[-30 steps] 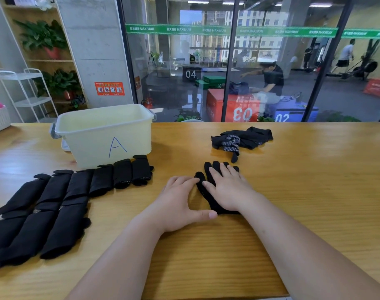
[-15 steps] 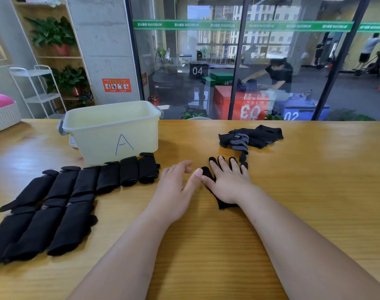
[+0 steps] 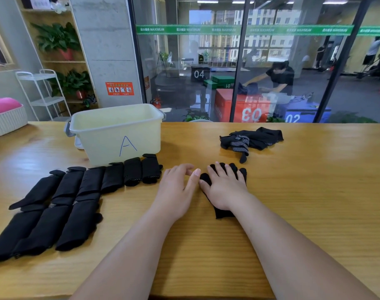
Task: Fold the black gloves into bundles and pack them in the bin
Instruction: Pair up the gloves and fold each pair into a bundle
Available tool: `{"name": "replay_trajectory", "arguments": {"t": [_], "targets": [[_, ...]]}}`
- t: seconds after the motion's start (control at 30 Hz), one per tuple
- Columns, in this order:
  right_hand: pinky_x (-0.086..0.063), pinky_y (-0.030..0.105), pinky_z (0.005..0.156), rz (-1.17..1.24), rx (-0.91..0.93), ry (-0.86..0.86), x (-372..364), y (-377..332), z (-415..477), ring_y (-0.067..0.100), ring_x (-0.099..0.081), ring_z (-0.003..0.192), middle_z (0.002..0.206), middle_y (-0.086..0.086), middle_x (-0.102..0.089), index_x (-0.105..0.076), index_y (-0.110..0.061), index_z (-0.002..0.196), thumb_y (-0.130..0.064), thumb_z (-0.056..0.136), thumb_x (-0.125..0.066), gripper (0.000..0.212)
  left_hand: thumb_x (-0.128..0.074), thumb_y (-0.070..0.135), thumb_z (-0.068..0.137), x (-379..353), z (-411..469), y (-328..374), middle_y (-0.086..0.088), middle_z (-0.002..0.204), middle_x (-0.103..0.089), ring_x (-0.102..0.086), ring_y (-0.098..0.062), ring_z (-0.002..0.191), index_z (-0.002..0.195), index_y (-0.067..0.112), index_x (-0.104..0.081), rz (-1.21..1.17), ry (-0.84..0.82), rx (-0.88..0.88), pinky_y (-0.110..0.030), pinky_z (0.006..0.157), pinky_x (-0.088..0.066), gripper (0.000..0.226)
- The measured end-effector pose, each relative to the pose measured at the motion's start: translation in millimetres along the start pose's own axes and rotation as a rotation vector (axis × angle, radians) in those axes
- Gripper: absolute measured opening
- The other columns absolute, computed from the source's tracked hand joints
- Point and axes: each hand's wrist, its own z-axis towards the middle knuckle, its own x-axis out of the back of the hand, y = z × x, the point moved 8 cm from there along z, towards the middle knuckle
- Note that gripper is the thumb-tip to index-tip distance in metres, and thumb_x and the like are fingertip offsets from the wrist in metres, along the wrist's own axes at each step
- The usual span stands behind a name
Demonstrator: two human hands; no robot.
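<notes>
A black glove (image 3: 222,213) lies flat on the wooden table (image 3: 314,191). My right hand (image 3: 224,187) presses flat on top of it with fingers spread, hiding most of it. My left hand (image 3: 177,189) rests flat on the table just left of the glove, its thumb tip near the glove's thumb. The pale yellow bin (image 3: 117,133) marked "A" stands at the back left and looks empty. Several folded black glove bundles (image 3: 61,200) lie in rows in front of and left of the bin. A pile of unfolded black gloves (image 3: 250,140) sits behind my right hand.
A white woven basket (image 3: 7,122) with a pink cushion stands at the table's far left edge. A glass wall runs behind the table's back edge. Bare wood lies to the right of my right arm.
My left hand slid off the glove to the left and now lies on bare table. My right hand stayed pressed on the glove.
</notes>
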Motion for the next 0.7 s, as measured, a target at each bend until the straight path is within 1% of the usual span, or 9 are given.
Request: {"name": "replay_trajectory", "arguments": {"t": [0.13, 0.2, 0.27, 0.33, 0.37, 0.43, 0.5, 0.6, 0.7], "targets": [[0.003, 0.053, 0.132, 0.066, 0.070, -0.022, 9.7, -3.7, -2.8, 0.022, 0.013, 0.164, 0.177, -0.006, 0.013, -0.001, -0.033, 0.170, -0.073, 0.105, -0.012, 0.078, -0.041, 0.059, 0.108, -1.3, -4.0, 5.1, 0.015, 0.131, -0.061, -0.046, -0.010, 0.131, 0.136, 0.029, -0.064, 0.073, -0.028, -0.050, -0.031, 0.110, -0.040, 0.047], [0.001, 0.051, 0.132, 0.087, 0.100, 0.027, 21.3, 1.8, -13.6, 0.020, 0.012, 0.164, 0.178, -0.007, 0.012, -0.003, -0.033, 0.170, -0.070, 0.106, -0.013, 0.075, -0.048, 0.051, 0.109, -1.3, -4.5, 9.2, 0.014, 0.135, -0.060, -0.045, -0.009, 0.133, 0.137, 0.029, -0.064, 0.106, -0.027, -0.085, -0.033, 0.113, -0.040, 0.040], [0.000, 0.050, 0.133, 0.037, 0.104, 0.073, 29.0, 13.1, -30.3, 0.018, 0.010, 0.164, 0.178, -0.007, 0.010, -0.006, -0.030, 0.171, -0.067, 0.108, -0.015, 0.073, -0.052, 0.043, 0.109, -2.6, -5.3, 14.2, 0.014, 0.138, -0.059, -0.045, -0.009, 0.135, 0.139, 0.029, -0.064, 0.142, -0.026, -0.130, -0.031, 0.115, -0.038, 0.036], [0.000, 0.050, 0.133, -0.012, 0.089, 0.066, 25.5, 25.9, -48.6, 0.016, 0.008, 0.164, 0.178, -0.007, 0.010, -0.005, -0.028, 0.171, -0.066, 0.108, -0.017, 0.074, -0.054, 0.038, 0.108, -7.3, -6.5, 21.3, 0.014, 0.142, -0.059, -0.044, -0.009, 0.137, 0.141, 0.028, -0.064, 0.168, -0.043, -0.169, -0.027, 0.116, -0.034, 0.036], [0.000, 0.050, 0.133, -0.025, 0.080, 0.045, 19.8, 31.0, -55.9, 0.015, 0.008, 0.164, 0.177, -0.007, 0.010, -0.005, -0.028, 0.171, -0.067, 0.108, -0.017, 0.075, -0.055, 0.039, 0.108, -11.7, -7.6, 25.7, 0.014, 0.144, -0.059, -0.044, -0.009, 0.138, 0.142, 0.028, -0.064, 0.178, -0.063, -0.191, -0.029, 0.117, -0.035, 0.037], [0.001, 0.049, 0.133, -0.012, 0.077, -0.002, 7.2, 36.6, -62.5, 0.014, 0.012, 0.163, 0.177, -0.008, 0.012, -0.002, -0.030, 0.171, -0.069, 0.107, -0.014, 0.076, -0.055, 0.044, 0.107, -24.5, -10.0, 32.6, 0.014, 0.148, -0.057, -0.043, -0.009, 0.142, 0.145, 0.028, -0.062, 0.214, -0.137, -0.233, -0.036, 0.120, -0.038, 0.042], [0.003, 0.048, 0.133, 0.079, 0.102, -0.010, 4.6, 39.6, -61.6, 0.010, 0.014, 0.162, 0.177, -0.011, 0.011, -0.002, -0.032, 0.170, -0.070, 0.106, -0.011, 0.075, -0.053, 0.053, 0.105, -36.7, -13.0, 33.5, 0.015, 0.154, -0.052, -0.039, -0.008, 0.146, 0.150, 0.030, -0.058, 0.277, -0.218, -0.257, -0.041, 0.123, -0.036, 0.051], [0.003, 0.045, 0.133, 0.162, 0.178, 0.015, 14.8, 48.7, -63.0, 0.004, 0.014, 0.160, 0.176, -0.016, 0.011, -0.004, -0.036, 0.170, -0.069, 0.106, -0.015, 0.073, -0.051, 0.065, 0.102, -39.0, -16.6, 27.7, 0.017, 0.163, -0.043, -0.032, -0.008, 0.153, 0.157, 0.032, -0.049, 0.314, -0.272, -0.264, -0.042, 0.128, -0.028, 0.064], [0.004, 0.044, 0.133, 0.050, 0.221, -0.018, 11.7, 63.3, -70.7, 0.002, 0.017, 0.159, 0.174, -0.021, 0.015, -0.001, -0.040, 0.169, -0.079, 0.098, -0.015, 0.082, -0.047, 0.072, 0.101, -38.4, -17.3, 23.1, 0.017, 0.170, -0.033, -0.023, -0.004, 0.158, 0.162, 0.033, -0.040, 0.333, -0.301, -0.272, -0.041, 0.133, -0.016, 0.073]]}}
